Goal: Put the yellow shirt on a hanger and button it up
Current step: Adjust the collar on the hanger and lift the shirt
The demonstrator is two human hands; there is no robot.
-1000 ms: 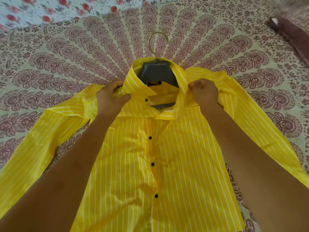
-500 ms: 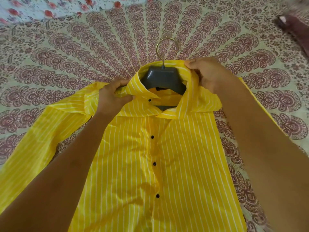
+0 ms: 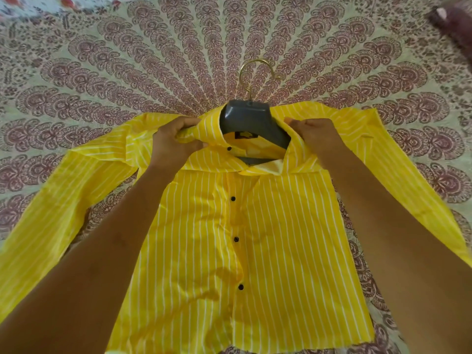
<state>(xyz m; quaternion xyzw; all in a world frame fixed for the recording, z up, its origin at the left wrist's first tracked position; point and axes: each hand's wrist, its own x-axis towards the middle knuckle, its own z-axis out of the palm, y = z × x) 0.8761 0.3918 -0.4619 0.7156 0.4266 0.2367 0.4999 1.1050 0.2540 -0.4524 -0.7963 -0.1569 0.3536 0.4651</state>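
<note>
The yellow striped shirt [image 3: 281, 238] was laid front-up on the printed bedspread [image 3: 127, 72], with the grey plastic hanger [image 3: 250, 123] seated inside its neck and the brass hook [image 3: 258, 70] pointed away from the person; the long axis of the garment was thus run from the hook at the far end, down the row of black buttons [image 3: 236, 239], toward the person at the near end, and that row was placed between the two hands; the collar [image 3: 212, 129] was held apart at both sides, its left leaf pinched by the left hand [image 3: 171, 144] and its right leaf gripped in the curled right hand [image 3: 314, 139], with the hanger's body exposed in the gap; the top button [image 3: 229, 148] was seen unfastened, just beside the left hand and well apart from the right; the left hand was therefore judged the nearer to it, while the matching buttonhole was taken to be by the right hand, though the hole itself could not be made out; whether the three lower buttons were fastened could not be told; the next move was judged to call for the two leaves to be drawn together across the axis.
</note>
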